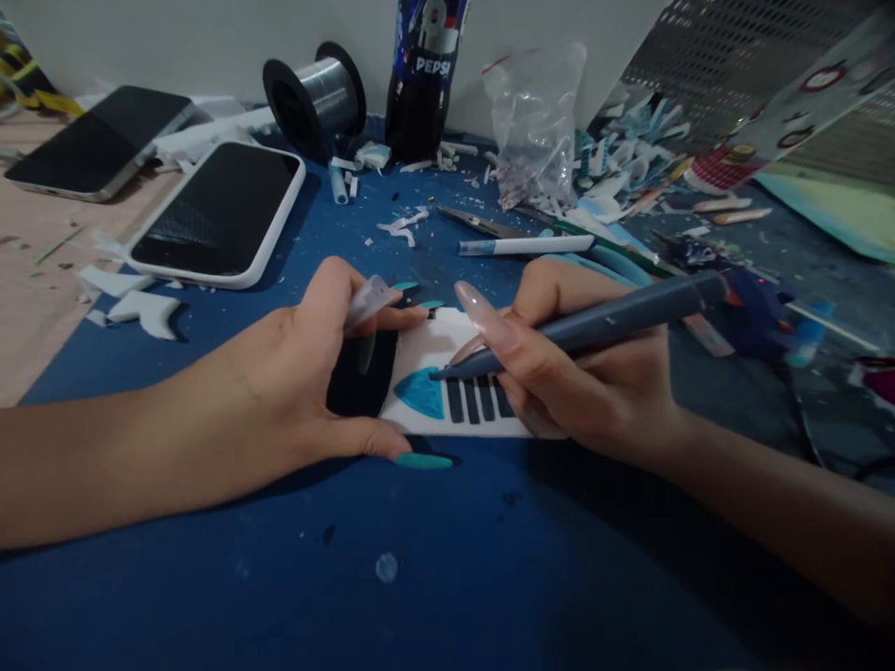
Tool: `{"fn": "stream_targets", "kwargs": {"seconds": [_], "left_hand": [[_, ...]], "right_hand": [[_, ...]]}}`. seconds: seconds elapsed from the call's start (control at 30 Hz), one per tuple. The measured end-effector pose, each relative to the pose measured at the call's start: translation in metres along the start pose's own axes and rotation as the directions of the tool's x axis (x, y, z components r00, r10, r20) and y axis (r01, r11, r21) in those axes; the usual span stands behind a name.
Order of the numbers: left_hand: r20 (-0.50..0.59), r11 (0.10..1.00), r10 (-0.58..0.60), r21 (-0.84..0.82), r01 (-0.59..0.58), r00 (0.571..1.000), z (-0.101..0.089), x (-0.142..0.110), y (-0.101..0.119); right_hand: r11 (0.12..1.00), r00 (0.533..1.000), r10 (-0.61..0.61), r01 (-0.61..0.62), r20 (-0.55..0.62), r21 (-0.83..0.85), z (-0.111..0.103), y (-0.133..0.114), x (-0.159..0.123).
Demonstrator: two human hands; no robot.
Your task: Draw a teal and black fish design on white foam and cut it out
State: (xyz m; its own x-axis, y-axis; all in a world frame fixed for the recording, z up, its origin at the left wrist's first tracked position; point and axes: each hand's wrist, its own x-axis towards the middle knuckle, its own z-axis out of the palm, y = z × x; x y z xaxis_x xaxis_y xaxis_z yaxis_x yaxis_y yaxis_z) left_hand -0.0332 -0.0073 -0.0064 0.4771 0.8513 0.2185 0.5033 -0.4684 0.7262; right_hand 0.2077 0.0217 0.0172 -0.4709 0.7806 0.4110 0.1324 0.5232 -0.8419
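My right hand (587,373) is closed round a dark grey-blue marker pen (615,315). The pen's tip touches the upper right of a teal pointed shape (420,393) on a flat white piece (412,424). Several black bars (472,403) run beside that shape, partly covered by my right fingers. My left hand (300,373) grips the piece at its left, thumb along the near edge and teal-nailed fingers at the far edge. A black area (360,377) shows beneath that hand. By its index finger is a pale translucent tip (370,300); whether nail or cap, I cannot tell.
Two phones (216,214) lie at the left, near white scraps (144,303). Behind are a wire spool (314,98), a Pepsi bottle (423,84) and a clear bag (538,130). A white pen (524,245) and scissors (482,224) lie beyond my hands; a glue gun (755,308) is right.
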Motion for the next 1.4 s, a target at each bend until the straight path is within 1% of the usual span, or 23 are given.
{"fn": "stream_targets", "kwargs": {"seconds": [0.1, 0.2, 0.33, 0.53, 0.7, 0.8, 0.9, 1.1, 1.23, 1.4], "left_hand": [[-0.001, 0.999, -0.035, -0.005, 0.035, 0.999, 0.0001, 0.0004, -0.0004], [-0.004, 1.000, -0.028, 0.008, 0.028, 1.000, -0.0001, 0.0003, 0.0011], [-0.019, 0.999, -0.049, 0.019, 0.049, 0.999, 0.0000, -0.0001, 0.0016], [-0.021, 0.999, 0.028, 0.021, -0.028, 0.999, 0.0006, 0.0008, -0.0047], [-0.007, 1.000, 0.019, 0.024, -0.018, 1.000, -0.0013, 0.0007, -0.0065], [0.012, 1.000, -0.002, 0.021, 0.001, 1.000, -0.0022, 0.0000, -0.0044], [0.016, 0.999, -0.035, 0.017, 0.035, 0.999, -0.0019, -0.0006, -0.0001], [-0.006, 0.999, -0.051, -0.007, 0.051, 0.999, -0.0006, -0.0002, 0.0022], [0.021, 1.000, 0.010, -0.026, -0.009, 1.000, -0.0016, 0.0018, -0.0029], [0.023, 1.000, 0.001, 0.009, -0.001, 1.000, -0.0022, 0.0026, -0.0017]], "right_hand": [[1.000, 1.000, -0.009, 0.009, -0.003, 0.005, 0.0002, 0.0006, -0.0004], [1.000, 1.000, 0.022, -0.022, -0.007, -0.014, -0.0005, 0.0001, -0.0009], [1.000, 1.000, 0.010, -0.010, -0.002, -0.027, -0.0013, -0.0007, -0.0009], [0.997, 0.999, -0.049, 0.050, 0.019, -0.055, -0.0012, -0.0007, 0.0014], [0.999, 0.999, 0.037, -0.037, -0.007, -0.023, -0.0007, 0.0001, -0.0013], [0.998, 0.998, 0.057, -0.057, -0.010, -0.006, -0.0007, 0.0008, -0.0026], [0.999, 0.999, 0.045, -0.045, 0.000, 0.014, -0.0007, 0.0011, -0.0022], [1.000, 1.000, 0.025, -0.025, -0.002, -0.002, -0.0013, 0.0006, -0.0004], [0.999, 1.000, 0.023, -0.023, -0.007, -0.043, -0.0018, 0.0001, -0.0004], [0.998, 0.999, 0.027, -0.028, -0.021, -0.060, -0.0006, 0.0005, -0.0009]]}}
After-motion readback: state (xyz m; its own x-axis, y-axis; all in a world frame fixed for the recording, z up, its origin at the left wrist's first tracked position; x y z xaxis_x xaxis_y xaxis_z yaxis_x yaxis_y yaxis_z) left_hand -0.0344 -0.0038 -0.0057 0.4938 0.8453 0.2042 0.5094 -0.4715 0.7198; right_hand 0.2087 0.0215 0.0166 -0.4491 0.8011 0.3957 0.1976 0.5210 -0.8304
